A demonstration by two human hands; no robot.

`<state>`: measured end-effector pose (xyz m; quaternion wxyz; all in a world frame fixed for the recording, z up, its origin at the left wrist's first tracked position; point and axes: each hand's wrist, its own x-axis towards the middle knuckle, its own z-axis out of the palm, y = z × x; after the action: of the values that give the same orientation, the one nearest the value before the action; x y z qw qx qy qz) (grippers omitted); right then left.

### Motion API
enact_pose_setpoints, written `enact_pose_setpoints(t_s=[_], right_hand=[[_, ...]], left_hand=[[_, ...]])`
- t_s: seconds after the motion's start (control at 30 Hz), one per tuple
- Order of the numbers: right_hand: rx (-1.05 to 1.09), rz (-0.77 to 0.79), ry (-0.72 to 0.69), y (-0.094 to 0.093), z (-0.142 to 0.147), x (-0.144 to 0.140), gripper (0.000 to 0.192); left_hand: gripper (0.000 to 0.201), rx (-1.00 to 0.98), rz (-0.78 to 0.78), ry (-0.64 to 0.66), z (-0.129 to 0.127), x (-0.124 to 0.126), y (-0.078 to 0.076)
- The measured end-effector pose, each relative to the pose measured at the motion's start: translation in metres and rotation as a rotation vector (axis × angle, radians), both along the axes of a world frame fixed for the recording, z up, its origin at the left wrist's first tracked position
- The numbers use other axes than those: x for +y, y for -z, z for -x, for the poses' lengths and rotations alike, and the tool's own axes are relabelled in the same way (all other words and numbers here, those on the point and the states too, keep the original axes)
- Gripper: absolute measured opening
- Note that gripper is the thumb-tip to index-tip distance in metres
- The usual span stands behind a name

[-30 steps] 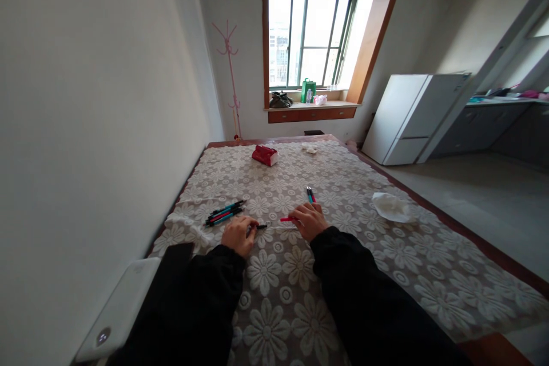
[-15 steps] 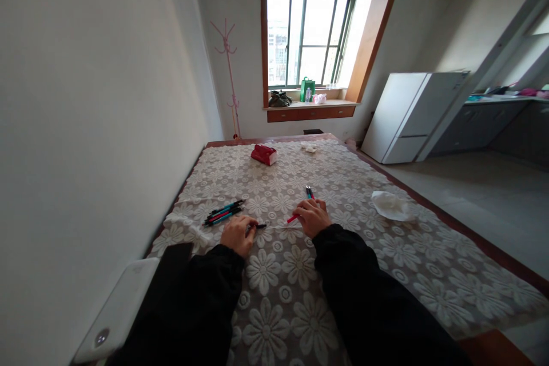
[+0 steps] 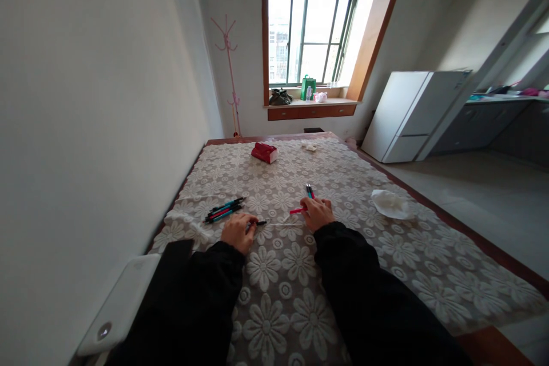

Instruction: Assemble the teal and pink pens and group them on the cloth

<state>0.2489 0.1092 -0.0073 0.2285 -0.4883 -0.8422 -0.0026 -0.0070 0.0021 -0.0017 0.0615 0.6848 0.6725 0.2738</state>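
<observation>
A red pen barrel is sticking out of the right hand, whose fingers are closing around it just above the bench, while the left hand is pinching a black pen part between closed fingers. A thin refill is lying between the two hands. A pen bundle is lying left of them, two pens beyond the right hand, a crumpled tissue to the right.

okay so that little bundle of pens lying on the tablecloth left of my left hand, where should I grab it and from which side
Take the bundle of pens across its middle, coming from above. The pens lie flat and side by side on the tablecloth, slanting toward the wall, so a pinch across their width there should probably gather all of them evenly. The left hand is nearest; the ends look fanned apart and less secure.
</observation>
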Motion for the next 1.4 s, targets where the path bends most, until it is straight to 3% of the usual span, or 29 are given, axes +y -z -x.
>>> enact_pose_setpoints(t_s=[0.23,0.43,0.77,1.03,1.17,1.4], right_hand=[[0.02,0.0,-0.057,0.004,0.005,-0.001,0.011],[0.101,-0.071,-0.263,0.0,0.012,-0.01,0.01],[0.055,0.018,-0.412,0.002,0.013,-0.014,0.004],[0.118,0.006,-0.387,-0.002,0.017,-0.017,0.015],[0.075,-0.005,-0.394,0.0,0.017,-0.017,0.017],[0.06,-0.011,-0.415,0.002,0.017,-0.017,0.022]], left_hand=[[0.017,-0.003,0.014,-0.01,0.0,0.001,-0.001],[0.017,0.011,0.01,-0.019,0.001,0.001,0.002],[0.018,-0.004,0.028,0.003,0.0,0.0,0.0],[0.017,0.012,0.004,0.01,-0.001,0.0,0.001],[0.019,-0.022,-0.031,0.059,-0.003,0.0,-0.002],[0.024,-0.023,-0.084,0.254,-0.008,-0.003,-0.004]])
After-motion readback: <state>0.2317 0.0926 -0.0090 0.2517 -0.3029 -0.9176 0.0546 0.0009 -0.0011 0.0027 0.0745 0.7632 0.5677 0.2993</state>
